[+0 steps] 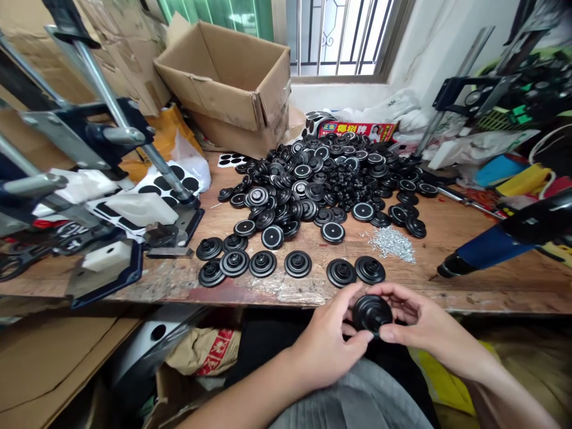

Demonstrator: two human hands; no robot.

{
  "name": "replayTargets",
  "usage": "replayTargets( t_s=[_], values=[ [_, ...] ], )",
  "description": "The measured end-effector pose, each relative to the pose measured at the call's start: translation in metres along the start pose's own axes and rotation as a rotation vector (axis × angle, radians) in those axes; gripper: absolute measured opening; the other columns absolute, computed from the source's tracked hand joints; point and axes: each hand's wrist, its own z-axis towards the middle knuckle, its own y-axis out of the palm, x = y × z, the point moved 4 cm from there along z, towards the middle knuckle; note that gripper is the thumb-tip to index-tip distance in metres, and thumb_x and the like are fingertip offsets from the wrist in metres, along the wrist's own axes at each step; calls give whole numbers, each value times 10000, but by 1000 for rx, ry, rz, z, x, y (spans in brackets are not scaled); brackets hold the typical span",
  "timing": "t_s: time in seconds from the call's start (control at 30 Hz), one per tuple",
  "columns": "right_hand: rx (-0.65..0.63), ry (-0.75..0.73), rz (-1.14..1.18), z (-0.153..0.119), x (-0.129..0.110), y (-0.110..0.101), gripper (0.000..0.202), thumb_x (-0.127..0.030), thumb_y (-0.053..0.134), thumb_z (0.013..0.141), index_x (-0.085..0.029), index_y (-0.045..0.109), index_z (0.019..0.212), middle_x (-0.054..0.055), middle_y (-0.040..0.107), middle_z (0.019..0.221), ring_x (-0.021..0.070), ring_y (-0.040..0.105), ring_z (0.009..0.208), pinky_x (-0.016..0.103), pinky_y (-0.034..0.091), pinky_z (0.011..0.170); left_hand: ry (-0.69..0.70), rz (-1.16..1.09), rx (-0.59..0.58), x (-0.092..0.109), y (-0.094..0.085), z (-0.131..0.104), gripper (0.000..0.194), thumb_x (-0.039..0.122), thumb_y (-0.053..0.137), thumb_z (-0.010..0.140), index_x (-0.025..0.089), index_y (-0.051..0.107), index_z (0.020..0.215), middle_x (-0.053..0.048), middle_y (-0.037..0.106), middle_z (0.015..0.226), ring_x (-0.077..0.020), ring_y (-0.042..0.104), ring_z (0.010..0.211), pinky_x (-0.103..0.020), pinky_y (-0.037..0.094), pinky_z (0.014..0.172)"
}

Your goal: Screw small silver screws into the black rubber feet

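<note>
A black round stepped part (372, 312) is held between both hands, just off the front edge of the wooden table. My left hand (333, 336) grips its left side, fingers curled and thumb at its lower edge. On the right side, my right hand (415, 319) holds it with the thumb at the bottom and fingers behind. Two similar discs (341, 272) lie just beyond the hands. Further left on the table, several more (298, 263) sit in a loose row, knobs up. Behind them rises a large heap of black discs (308, 173).
Small silver screws (393, 243) lie in a pile right of centre. A blue and black power drill (496, 244) rests at the right. Metal presses (170, 223) stand at the left. An open cardboard box (232, 83) is at the back, near a red box (357, 131).
</note>
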Motion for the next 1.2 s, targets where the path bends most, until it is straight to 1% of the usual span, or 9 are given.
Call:
replayTargets(
  t_s=[0.1,0.23,0.37,0.47,0.57,0.67,0.93,1.07,1.2],
  values=[
    [193,32,16,-3,6,-33,584,-434,849,673,-246,631,1181,111,691,1194,275,667,1073,394,559,914,120,259,107,8,-28,8,610,169,619,861,252,433,1436,-110,613,1236,-214,646,1056,-384,568,925],
    [474,54,-137,6,13,-71,621,-517,863,589,-210,670,1094,127,728,1108,313,695,994,447,554,913,279,757,318,18,-60,25,575,272,665,874,231,454,1408,-138,539,1365,-309,466,1318,-533,392,1117],
    [518,113,-381,19,20,-81,648,-627,771,655,-196,685,1132,86,746,975,285,691,875,424,537,832,312,1032,129,15,-43,48,548,290,686,868,192,481,1367,-148,523,1422,-337,366,1405,-637,258,1159],
    [509,82,-567,22,18,-84,650,-711,654,727,-209,722,1134,65,722,859,265,652,766,402,502,709,307,1152,91,15,-34,58,419,240,628,905,176,525,1305,-147,608,1322,-327,391,1393,-716,89,1163],
    [472,42,-620,25,15,-87,643,-722,604,756,-208,743,1114,70,712,874,253,626,765,381,472,687,251,1197,110,14,-41,61,299,232,595,919,161,582,1209,-136,671,1193,-319,496,1283,-707,86,1166],
    [429,45,-599,34,14,-83,660,-709,611,749,-186,736,1132,73,714,894,241,611,762,370,460,700,223,1195,120,12,-51,62,303,236,581,923,165,580,1218,-131,661,1227,-307,528,1240,-678,158,1167],
    [306,-72,-593,57,3,-46,564,-646,608,821,-206,721,1156,47,682,868,201,602,745,324,453,672,206,1231,226,12,-64,61,366,156,562,910,139,561,1275,-142,640,1263,-313,533,1258,-651,221,1169],
    [385,-176,-526,53,-1,-49,515,-607,618,843,-217,696,1170,58,708,974,200,648,794,317,505,720,350,1134,229,22,-46,55,347,187,519,950,138,546,1292,-137,598,1331,-289,495,1304,-592,255,1192],
    [574,-249,-631,50,1,-62,286,-368,524,940,-177,680,1085,93,723,1046,237,677,921,353,514,860,460,951,108,26,-9,53,332,218,517,965,143,546,1287,-119,607,1298,-240,518,1254,-448,395,1147]
  ],
)
